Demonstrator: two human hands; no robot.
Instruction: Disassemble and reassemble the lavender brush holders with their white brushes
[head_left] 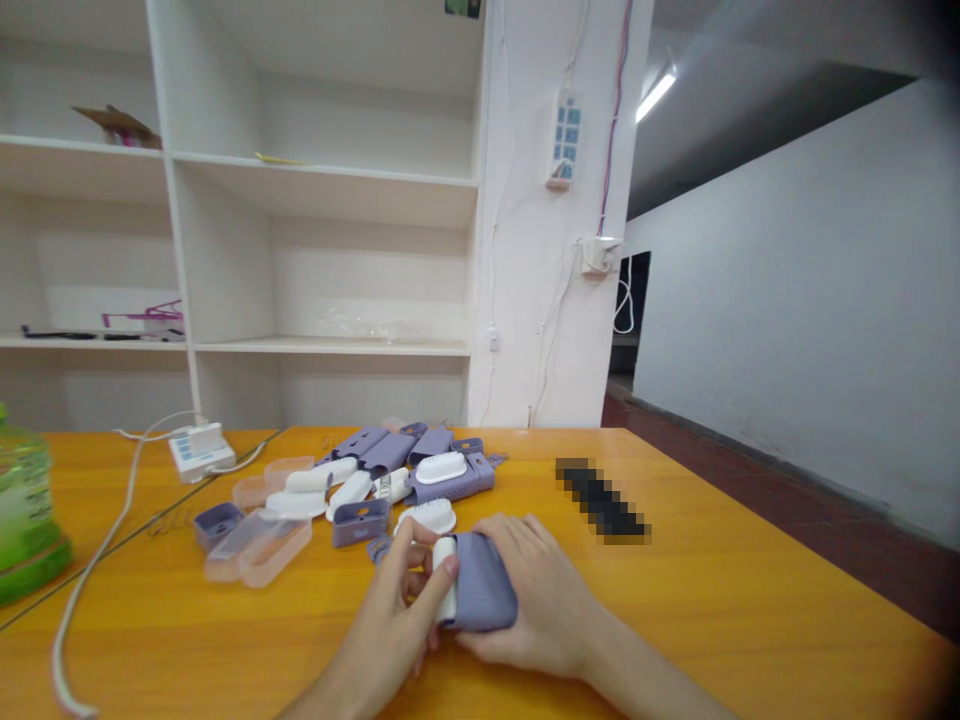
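Note:
My right hand [536, 590] is wrapped round a purple-grey plastic case [484, 585] from its right side, just above the orange table. At the case's left end, my left hand [405, 600] grips a white plastic piece [445, 575] between thumb and fingers. That white piece sits at the mouth of the case; how deep it reaches inside is hidden. Just beyond my hands lies a white oval piece with bristle-like bumps [429, 516]. A small purple cap with a slot [361, 522] rests to the left of it.
Behind is a pile of purple sleeves [386, 452] and white pieces [350, 493]. Clear plastic covers [276, 550] lie to the left. A power strip [201, 452] with a white cable and a green-liquid bottle [30, 510] stand further left. A blurred dark object [602, 502] lies right.

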